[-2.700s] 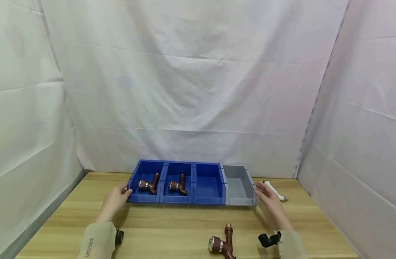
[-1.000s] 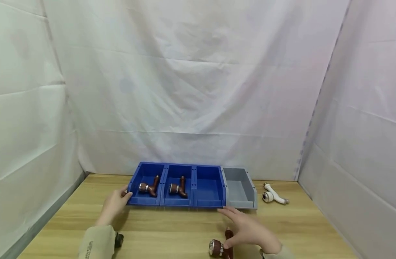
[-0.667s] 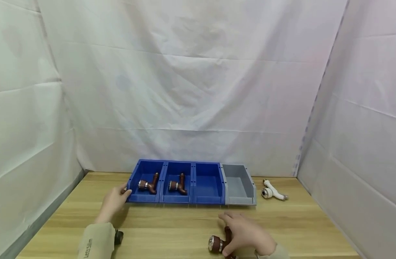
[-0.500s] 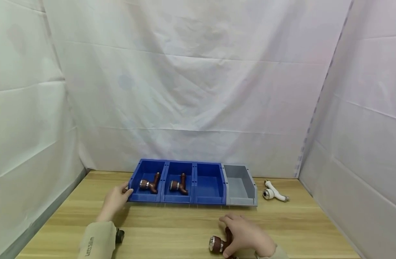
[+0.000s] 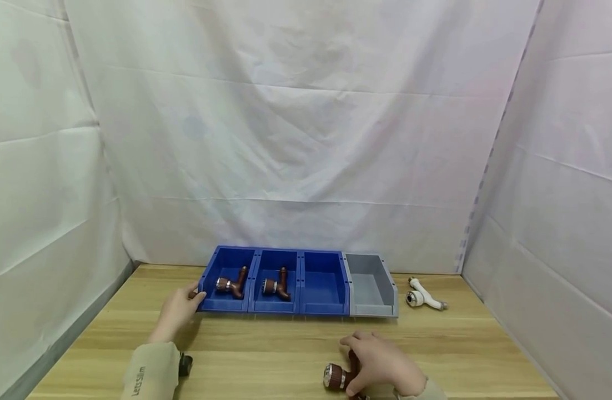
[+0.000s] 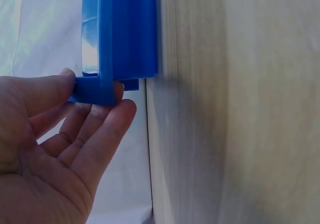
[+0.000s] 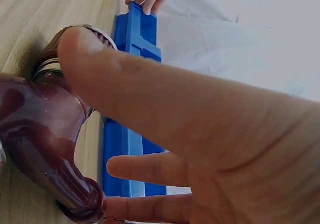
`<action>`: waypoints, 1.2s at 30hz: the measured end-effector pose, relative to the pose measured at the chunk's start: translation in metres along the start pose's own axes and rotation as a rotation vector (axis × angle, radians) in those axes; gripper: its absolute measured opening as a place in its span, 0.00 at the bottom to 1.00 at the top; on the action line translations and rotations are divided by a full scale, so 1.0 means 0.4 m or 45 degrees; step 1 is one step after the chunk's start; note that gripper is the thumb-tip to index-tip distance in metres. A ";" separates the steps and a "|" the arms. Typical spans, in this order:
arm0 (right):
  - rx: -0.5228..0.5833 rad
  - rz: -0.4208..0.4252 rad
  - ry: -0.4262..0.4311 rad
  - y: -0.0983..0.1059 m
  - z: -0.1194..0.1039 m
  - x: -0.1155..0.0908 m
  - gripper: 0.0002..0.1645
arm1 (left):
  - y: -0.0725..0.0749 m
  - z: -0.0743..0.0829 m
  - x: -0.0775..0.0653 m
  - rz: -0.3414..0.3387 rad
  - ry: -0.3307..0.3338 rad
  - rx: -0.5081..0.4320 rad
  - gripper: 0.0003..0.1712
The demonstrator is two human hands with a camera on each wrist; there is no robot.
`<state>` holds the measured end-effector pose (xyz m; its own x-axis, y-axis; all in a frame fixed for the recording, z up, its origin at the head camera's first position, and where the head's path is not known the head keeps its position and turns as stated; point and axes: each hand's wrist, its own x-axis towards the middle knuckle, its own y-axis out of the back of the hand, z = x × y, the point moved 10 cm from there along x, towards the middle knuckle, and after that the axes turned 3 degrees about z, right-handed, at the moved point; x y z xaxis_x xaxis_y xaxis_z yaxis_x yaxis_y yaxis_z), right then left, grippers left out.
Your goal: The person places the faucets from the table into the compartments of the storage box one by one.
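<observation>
In the head view my left hand (image 5: 178, 311) grips the front left corner of the leftmost blue bin (image 5: 223, 306). The left wrist view shows its thumb and fingers pinching the blue bin's rim (image 6: 105, 43). My right hand (image 5: 381, 364) is spread over a brown tap (image 5: 334, 376) with a silver-rimmed knob, lying near the table's front. In the right wrist view the thumb lies across in front of the tap (image 7: 45, 119), and the straight fingers reach beside its pipe end. Whether they touch it, I cannot tell. The hand hides part of the tap.
Brown taps (image 5: 231, 286) (image 5: 277, 286) lie in the left and second blue bins. A third blue bin (image 5: 323, 308) and a grey bin (image 5: 371, 310) continue the row. Right of them a white tap (image 5: 423, 297) lies on the wooden table (image 5: 266, 355). White sheets (image 5: 306, 139) enclose the table.
My right hand has left the grey bin's right side and come forward and left, over the brown tap on the table. My left hand keeps its grip on the blue bin.
</observation>
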<state>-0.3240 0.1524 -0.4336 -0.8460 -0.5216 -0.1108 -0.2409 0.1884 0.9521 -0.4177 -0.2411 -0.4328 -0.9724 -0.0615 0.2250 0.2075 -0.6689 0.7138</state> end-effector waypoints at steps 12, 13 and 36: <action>0.018 -0.045 0.008 -0.023 0.004 0.006 0.46 | -0.001 -0.007 -0.019 -0.002 0.026 -0.013 0.27; 0.034 -0.045 0.010 -0.024 0.003 0.007 0.45 | 0.000 -0.008 -0.018 -0.002 0.034 -0.016 0.27; 0.142 0.003 0.039 -0.027 -0.006 0.007 0.21 | 0.001 -0.005 0.004 0.008 0.017 -0.017 0.27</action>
<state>-0.3226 0.1471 -0.4433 -0.8319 -0.5462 -0.0984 -0.2921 0.2801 0.9145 -0.4194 -0.2430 -0.4336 -0.9724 -0.0761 0.2205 0.2125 -0.6784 0.7033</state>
